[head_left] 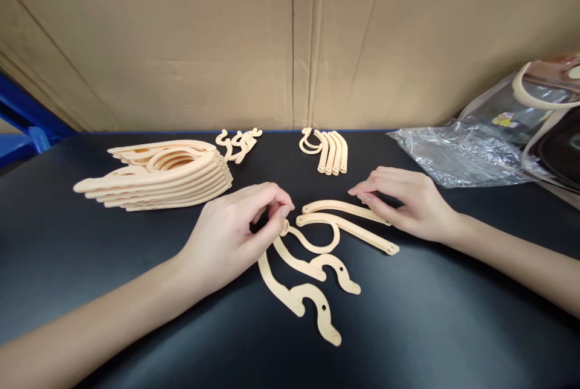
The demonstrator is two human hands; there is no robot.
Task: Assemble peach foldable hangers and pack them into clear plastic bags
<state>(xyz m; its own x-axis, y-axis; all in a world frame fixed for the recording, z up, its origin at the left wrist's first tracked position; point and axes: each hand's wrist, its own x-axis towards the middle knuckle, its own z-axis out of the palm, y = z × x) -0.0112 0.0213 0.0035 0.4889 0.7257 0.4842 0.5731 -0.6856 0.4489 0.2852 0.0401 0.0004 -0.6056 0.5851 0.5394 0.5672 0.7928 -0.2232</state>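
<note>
My left hand hovers over the near-left pieces, thumb and forefinger pinched together; whatever may be between them is too small or hidden. Below it lie two flat beige curved arms with hooked ends, one nearer and one farther, their upper ends partly covered by the hand. Beside its fingertips rests a beige hanger hook. My right hand is closed, thumb against the fingers; I cannot make out anything in them. It partly covers one long beige hanger arm; a second one lies just in front.
A stack of beige folding hangers lies at the left. Farther back are small hooked pieces and a row of several curved arms. A clear plastic bag sits at the right. Cardboard stands behind the black table.
</note>
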